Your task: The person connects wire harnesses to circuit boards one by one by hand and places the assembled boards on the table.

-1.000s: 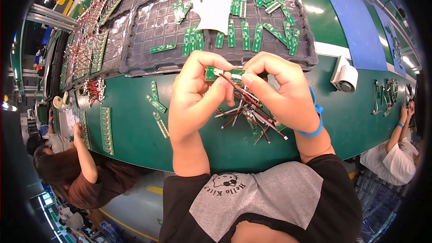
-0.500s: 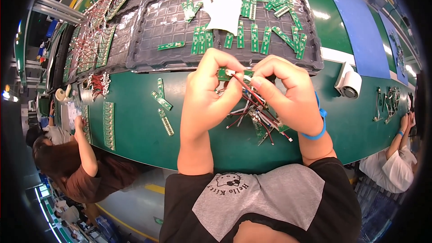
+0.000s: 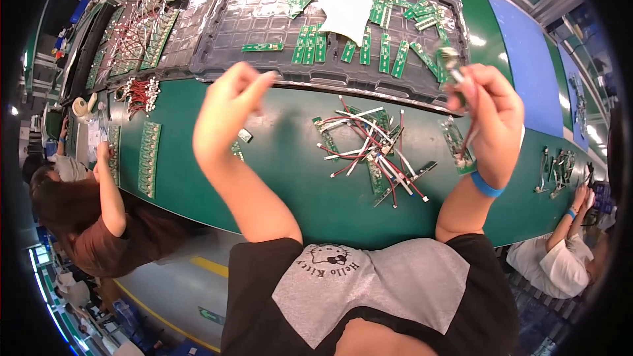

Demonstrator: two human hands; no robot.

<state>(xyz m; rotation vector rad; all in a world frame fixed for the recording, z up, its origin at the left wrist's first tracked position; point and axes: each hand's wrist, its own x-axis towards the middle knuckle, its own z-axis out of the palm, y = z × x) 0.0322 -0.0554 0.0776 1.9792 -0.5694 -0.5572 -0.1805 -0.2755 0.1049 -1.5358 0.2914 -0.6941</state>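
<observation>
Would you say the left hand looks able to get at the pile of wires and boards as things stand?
Probably yes: the left hand appears empty, and nothing visible blocks its way across the green benchtop to the pile; the right hand, holding a green board, is off to the other side.

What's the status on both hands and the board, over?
Left hand: no item visible. Right hand: pinching green circuit board, motion-blurred. Tangled pile of wires and boards between them; nothing seen blocking either hand.
</observation>
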